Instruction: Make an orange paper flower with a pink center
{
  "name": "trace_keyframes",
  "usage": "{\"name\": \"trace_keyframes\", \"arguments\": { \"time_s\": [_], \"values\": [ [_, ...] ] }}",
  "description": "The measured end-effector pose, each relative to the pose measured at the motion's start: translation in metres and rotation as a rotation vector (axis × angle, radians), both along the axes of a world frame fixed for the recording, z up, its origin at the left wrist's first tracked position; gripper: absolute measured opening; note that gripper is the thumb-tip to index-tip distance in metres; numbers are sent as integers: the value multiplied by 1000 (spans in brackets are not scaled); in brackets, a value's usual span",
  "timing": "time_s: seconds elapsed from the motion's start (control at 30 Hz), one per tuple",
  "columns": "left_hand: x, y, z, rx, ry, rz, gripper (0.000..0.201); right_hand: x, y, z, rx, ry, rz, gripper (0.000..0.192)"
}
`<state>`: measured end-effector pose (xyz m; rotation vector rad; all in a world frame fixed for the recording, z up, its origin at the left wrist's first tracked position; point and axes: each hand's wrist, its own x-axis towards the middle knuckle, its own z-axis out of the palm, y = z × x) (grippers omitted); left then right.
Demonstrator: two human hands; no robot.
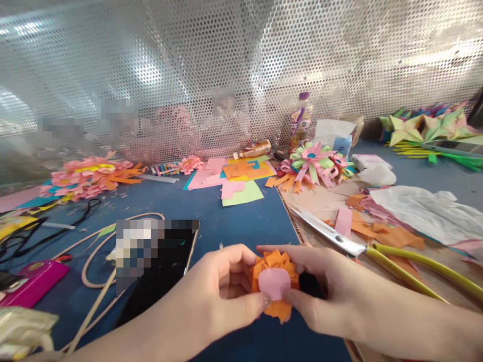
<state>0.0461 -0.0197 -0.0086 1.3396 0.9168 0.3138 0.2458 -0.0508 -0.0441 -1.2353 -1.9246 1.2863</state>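
An orange paper flower [277, 265] with a round pink paper disc at its middle is held low over the blue table [241, 221]. My left hand [222, 286] grips its left side, thumb tip pressed on the disc's lower edge. My right hand [320, 289] holds the right side, fingers curled over the top petals and thumb against the disc. Both hands pinch the same flower from opposite sides.
Large yellow-handled scissors [362, 247] lie just right of my hands on brown card. A dark phone [158, 261] and cables lie to the left. Paper flowers [315, 163], coloured sheets [241, 173], a bottle [301, 120] and crumpled white paper [426, 211] crowd the back and right. Perforated metal screen behind.
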Motion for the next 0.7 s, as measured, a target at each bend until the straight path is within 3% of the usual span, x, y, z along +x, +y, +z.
{"name": "trace_keyframes", "arguments": {
  "time_s": [0.1,0.2,0.3,0.4,0.7],
  "values": [
    [0,1,-1,0,10,26,15,3,3,-7,231,37,-194,51],
    [1,3,-2,-23,-4,59,15,2,4,-8,702,36,-318,35],
    [3,3,-2,-47,-29,78,16,-2,3,-4,937,-66,-237,19],
    [4,3,-1,-56,-36,84,19,-6,1,-2,972,-94,-123,17],
    [1,3,-2,-35,-26,70,19,-8,0,-11,901,-44,-150,17]
  ]
}}
